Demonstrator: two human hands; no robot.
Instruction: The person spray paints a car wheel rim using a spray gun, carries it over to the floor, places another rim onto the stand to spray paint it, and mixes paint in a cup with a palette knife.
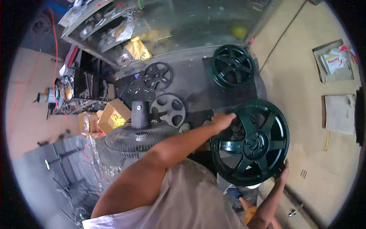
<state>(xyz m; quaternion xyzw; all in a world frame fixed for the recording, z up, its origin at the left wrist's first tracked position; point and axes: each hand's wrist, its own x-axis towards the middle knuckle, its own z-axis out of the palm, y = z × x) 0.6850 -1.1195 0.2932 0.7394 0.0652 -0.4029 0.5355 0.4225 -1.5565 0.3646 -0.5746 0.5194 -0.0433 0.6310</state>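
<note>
A dark green alloy wheel rim point(253, 145) with several spokes is held up in front of me at the right, its face turned toward me. My left hand point(223, 121) is closed around its upper left edge, the arm reaching across from the lower left. At the lower right edge, my right hand point(283, 172) grips the rim, its fingers partly hidden behind it. Beyond it, a second dark green wheel rim point(233, 65) lies near the far right corner.
A black pedestal fan point(141, 137) stands close by my left arm. Two grey wheel covers point(158, 76) point(167, 110) lie beyond it. An open cardboard box point(113, 114) sits to the left, near cluttered shelves point(91, 23). A beige cabinet wall point(301, 84) borders the right; a blue shoe point(232, 191) shows below.
</note>
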